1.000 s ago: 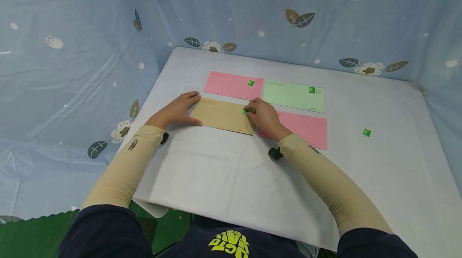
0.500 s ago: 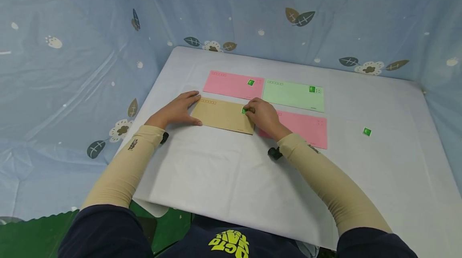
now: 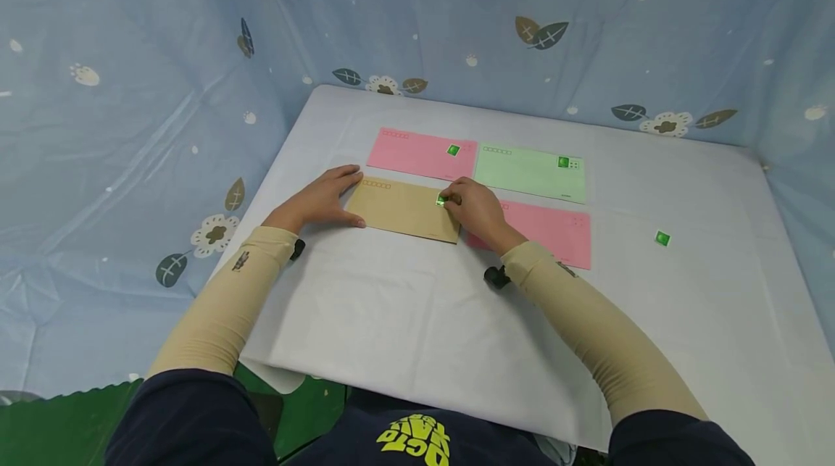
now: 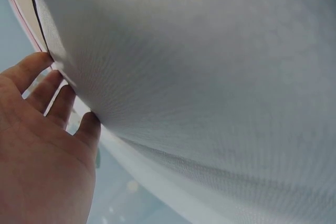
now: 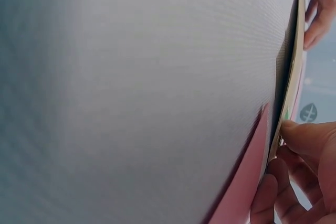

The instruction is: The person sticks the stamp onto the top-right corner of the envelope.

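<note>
A tan envelope (image 3: 404, 211) lies in the front left of a group of envelopes on the white table. My left hand (image 3: 320, 198) rests at its left end, fingers and thumb spread, thumb at the lower left corner. My right hand (image 3: 479, 209) pinches a small green stamp (image 3: 441, 199) at the envelope's upper right corner; part of the stamp is hidden under the fingers. In the right wrist view the thumb (image 5: 299, 135) lies right by the green stamp, with the other fingers curled below. The left wrist view shows the left fingertips (image 4: 62, 103) on the white cloth.
Beneath my right wrist lies a pink envelope (image 3: 548, 234) without a stamp. Behind are another pink envelope (image 3: 411, 152) and a green envelope (image 3: 522, 172), each bearing a green stamp. One loose stamp (image 3: 662, 238) lies on the table at the right. A blue patterned curtain (image 3: 457, 17) hangs behind.
Both hands stay nearly in place. The stamp under my right fingers now shows a bright glint along its lower edge.
</note>
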Available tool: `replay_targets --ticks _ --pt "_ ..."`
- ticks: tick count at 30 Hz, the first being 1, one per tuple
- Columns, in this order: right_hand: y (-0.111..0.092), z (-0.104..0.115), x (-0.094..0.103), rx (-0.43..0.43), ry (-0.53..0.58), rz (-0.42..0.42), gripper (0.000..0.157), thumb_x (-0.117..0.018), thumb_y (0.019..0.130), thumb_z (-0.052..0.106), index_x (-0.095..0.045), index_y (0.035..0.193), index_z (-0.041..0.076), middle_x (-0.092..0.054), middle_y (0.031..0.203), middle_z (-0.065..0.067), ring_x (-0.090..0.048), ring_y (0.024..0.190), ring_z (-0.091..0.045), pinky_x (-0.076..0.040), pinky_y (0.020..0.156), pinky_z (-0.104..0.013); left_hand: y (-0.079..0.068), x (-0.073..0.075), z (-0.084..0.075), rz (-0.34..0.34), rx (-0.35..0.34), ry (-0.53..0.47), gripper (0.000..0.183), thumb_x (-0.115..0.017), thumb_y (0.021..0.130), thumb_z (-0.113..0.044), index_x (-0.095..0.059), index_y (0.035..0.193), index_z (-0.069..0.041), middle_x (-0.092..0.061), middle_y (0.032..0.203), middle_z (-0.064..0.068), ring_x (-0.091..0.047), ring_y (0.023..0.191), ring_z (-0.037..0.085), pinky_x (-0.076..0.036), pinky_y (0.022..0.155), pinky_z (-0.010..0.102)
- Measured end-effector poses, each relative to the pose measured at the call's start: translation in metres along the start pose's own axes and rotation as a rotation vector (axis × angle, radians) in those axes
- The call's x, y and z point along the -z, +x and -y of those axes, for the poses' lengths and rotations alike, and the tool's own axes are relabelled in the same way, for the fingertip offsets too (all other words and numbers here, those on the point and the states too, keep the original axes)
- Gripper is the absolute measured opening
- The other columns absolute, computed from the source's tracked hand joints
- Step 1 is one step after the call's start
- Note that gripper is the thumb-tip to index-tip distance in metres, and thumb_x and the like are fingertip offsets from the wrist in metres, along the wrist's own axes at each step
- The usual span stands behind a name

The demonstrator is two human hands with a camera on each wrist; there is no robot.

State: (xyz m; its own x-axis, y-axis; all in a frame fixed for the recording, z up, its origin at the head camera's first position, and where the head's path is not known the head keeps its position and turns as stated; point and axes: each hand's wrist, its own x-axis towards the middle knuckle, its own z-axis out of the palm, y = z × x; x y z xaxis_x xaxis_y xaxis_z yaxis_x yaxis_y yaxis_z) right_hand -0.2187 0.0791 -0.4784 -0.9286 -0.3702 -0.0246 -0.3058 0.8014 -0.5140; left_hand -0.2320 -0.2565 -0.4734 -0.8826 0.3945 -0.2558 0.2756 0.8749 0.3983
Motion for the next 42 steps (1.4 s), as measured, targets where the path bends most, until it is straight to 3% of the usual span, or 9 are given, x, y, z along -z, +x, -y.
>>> replay_targets --ticks 5,12,19,27,34,42 --pt "-0.003 0.001 0.001 -0.011 0.041 -0.017 0.024 -0.068 0.098 0.017 -0.076 0.12 0.011 -0.065 0.122 -0.004 -0.063 0.102 -0.022 -0.054 0.088 -0.038 -0.001 0.001 -0.002 0.001 -0.005 -0.002 0.121 -0.09 0.071 -0.055 -0.027 0.161 -0.004 -0.017 0.169 0.012 -0.012 0.155 0.033 -0.019 0.124 0.05" --pt "-0.009 0.006 0.002 -0.015 0.1 -0.024 0.025 -0.071 0.096 0.017 -0.075 0.12 0.011 -0.065 0.121 -0.002 -0.06 0.088 -0.019 -0.052 0.076 -0.033 -0.003 0.003 -0.001 0.002 -0.008 0.001 0.121 -0.089 0.071 -0.057 -0.028 0.161 -0.004 -0.017 0.169 0.013 -0.013 0.155 0.034 -0.02 0.124 0.051" --pt "-0.016 0.011 -0.002 -0.019 0.125 -0.016 0.033 -0.073 0.095 0.02 -0.072 0.127 0.01 -0.061 0.131 -0.002 -0.06 0.084 -0.016 -0.051 0.071 -0.03 -0.004 0.002 0.001 0.0 0.003 -0.009 0.12 -0.089 0.071 -0.057 -0.028 0.161 -0.005 -0.017 0.169 0.012 -0.012 0.155 0.034 -0.02 0.124 0.052" --pt "-0.02 0.011 -0.004 0.006 0.063 -0.004 0.039 -0.073 0.095 0.021 -0.069 0.132 0.009 -0.06 0.134 -0.006 -0.06 0.089 -0.019 -0.052 0.078 -0.034 -0.002 0.0 0.001 0.0 -0.001 0.0 0.12 -0.089 0.071 -0.056 -0.027 0.161 -0.005 -0.016 0.169 0.012 -0.012 0.155 0.034 -0.019 0.124 0.051" --pt "-0.02 0.01 -0.005 0.034 -0.024 0.032 0.038 -0.071 0.097 0.023 -0.069 0.131 0.007 -0.059 0.136 -0.009 -0.063 0.114 -0.024 -0.053 0.096 -0.039 0.0 -0.001 0.003 -0.001 -0.004 0.002 0.121 -0.088 0.071 -0.058 -0.027 0.161 -0.005 -0.016 0.169 0.011 -0.011 0.155 0.033 -0.019 0.124 0.051" --pt "-0.019 0.01 -0.006 0.047 -0.048 0.05 0.04 -0.07 0.098 0.023 -0.067 0.135 0.008 -0.057 0.138 -0.008 -0.061 0.118 -0.024 -0.052 0.098 -0.039 0.0 -0.004 0.003 0.003 0.009 0.009 0.122 -0.088 0.07 -0.061 -0.027 0.161 -0.006 -0.015 0.169 0.01 -0.011 0.155 0.032 -0.019 0.124 0.05"
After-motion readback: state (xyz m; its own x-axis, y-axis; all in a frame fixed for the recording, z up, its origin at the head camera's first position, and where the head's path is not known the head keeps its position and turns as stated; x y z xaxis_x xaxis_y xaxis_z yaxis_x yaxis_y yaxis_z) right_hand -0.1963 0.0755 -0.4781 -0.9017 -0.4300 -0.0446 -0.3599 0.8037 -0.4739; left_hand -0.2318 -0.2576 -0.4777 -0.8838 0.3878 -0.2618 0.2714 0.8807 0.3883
